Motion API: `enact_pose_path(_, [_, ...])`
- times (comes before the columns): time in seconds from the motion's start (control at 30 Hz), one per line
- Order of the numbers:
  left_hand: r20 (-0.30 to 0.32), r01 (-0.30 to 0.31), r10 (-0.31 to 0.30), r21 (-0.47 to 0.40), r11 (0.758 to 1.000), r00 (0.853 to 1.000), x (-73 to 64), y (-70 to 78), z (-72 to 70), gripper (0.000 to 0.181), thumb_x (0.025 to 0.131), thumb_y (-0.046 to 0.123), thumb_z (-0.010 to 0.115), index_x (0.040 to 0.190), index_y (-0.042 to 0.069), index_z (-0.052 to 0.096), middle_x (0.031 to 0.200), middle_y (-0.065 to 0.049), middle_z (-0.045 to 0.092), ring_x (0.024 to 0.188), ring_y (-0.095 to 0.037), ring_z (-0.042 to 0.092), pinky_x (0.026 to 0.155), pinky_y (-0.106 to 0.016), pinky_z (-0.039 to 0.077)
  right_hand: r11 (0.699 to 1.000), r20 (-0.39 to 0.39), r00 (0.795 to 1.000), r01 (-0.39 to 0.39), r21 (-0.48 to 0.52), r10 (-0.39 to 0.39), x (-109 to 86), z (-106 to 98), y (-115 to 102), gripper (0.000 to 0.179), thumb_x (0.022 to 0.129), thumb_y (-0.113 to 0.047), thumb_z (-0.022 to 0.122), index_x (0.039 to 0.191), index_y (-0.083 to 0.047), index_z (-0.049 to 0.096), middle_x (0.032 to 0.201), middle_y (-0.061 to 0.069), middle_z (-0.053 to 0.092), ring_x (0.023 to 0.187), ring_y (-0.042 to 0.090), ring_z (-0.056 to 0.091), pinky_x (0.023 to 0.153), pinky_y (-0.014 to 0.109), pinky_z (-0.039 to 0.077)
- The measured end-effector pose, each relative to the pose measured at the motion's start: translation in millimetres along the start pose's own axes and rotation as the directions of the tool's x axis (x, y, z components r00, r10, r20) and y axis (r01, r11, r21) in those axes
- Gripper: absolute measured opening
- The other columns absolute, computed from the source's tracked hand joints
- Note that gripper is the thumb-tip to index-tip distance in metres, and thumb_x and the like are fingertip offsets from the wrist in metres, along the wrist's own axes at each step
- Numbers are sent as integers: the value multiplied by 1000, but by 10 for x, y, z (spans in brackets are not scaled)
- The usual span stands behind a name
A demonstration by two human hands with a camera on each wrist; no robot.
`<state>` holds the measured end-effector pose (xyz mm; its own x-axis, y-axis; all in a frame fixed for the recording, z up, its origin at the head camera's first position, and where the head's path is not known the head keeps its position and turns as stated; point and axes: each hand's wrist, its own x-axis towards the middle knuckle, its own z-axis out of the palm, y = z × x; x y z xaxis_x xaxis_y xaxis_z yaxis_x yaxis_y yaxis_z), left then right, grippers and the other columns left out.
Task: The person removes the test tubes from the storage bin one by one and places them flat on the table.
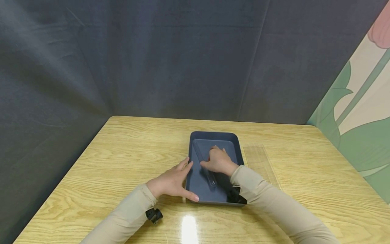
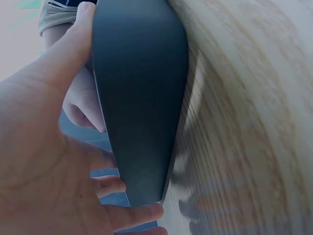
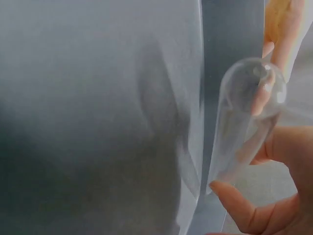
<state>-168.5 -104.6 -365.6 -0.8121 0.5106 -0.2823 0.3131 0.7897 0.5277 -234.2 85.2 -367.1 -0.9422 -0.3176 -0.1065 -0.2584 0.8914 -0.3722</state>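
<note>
A dark blue rectangular tray (image 1: 214, 136) lies on the wooden table. Inside its outline, my right hand (image 1: 218, 161) pinches a clear test tube (image 1: 211, 179) between thumb and fingers. The tube slants over the tray floor, its rounded end toward me. In the right wrist view, the rounded end of the test tube (image 3: 249, 88) is close, with the thumb (image 3: 239, 208) at its side. My left hand (image 1: 172, 181) spans the tray's left side, fingers spread. Its thumb is at the near left corner and its fingertips touch the rim farther back, as the left wrist view shows.
A flat, see-through plastic piece (image 1: 262, 162) lies on the table (image 1: 146, 145) to the right of the tray, partly behind the right forearm. A dark cloth (image 1: 182, 61) hangs behind the table. At the right stands a wall with a painted flower (image 1: 368, 112).
</note>
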Motion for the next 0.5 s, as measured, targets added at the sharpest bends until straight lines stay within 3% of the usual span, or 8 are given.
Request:
enact_pose_path(0.1, [-1,1,-1,2,1000,1000,0,2,-1,112,71,57,73,151,9,11,159,-10,-2,144,-38,15,110,-55,28,1000,-12,1000,6,13,-6,-2,-6,7,41,84,-31,65,50,-9,58,68,9,68,135,33,38,111,61,20])
enact_pose_path(0.27, [0,5,-5,6,1000,1000,1,1,0,112,71,58,72,151,9,10,159,-9,-2,144,-38,16,110,-55,28,997,-20,999,27,68,-25,-27,-31,6,43,84,-28,65,46,-9,54,58,6,60,134,33,39,111,63,19])
enact_pose_path(0.37, [1,9,-9,7,1000,1000,0,-1,1,112,71,59,72,151,10,10,159,-9,-2,144,-37,16,110,-54,29,995,-30,999,40,96,-37,-37,-49,7,44,84,-26,65,46,-10,53,64,9,61,134,33,40,111,64,18])
enact_pose_path(0.5, [0,12,-12,5,1000,1000,1,-3,3,113,71,59,72,152,10,10,160,-8,-3,144,-36,16,110,-53,30,992,-49,997,58,111,-53,-43,-69,15,43,84,-25,65,46,-9,52,93,18,66,134,33,39,110,65,17])
